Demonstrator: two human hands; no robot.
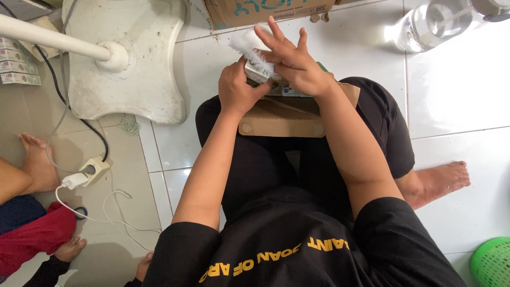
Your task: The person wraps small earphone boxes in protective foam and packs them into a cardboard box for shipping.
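I sit on a tiled floor with a brown cardboard box [281, 118] resting on my lap. My left hand [237, 87] grips a small white and green carton [257, 72] just above the box. My right hand [291, 58] presses on a white crinkled plastic wrap [245, 41] at the carton's top, with its fingers spread. More small cartons [289, 92] show inside the cardboard box, mostly hidden by my hands.
A white fan base [138, 74] with its pole stands at the upper left. A power strip [91, 171] with cables lies at left. Another person's feet [36, 159] are at the left edge. A water bottle [430, 24], a green basket [491, 263], a large cardboard box [265, 10].
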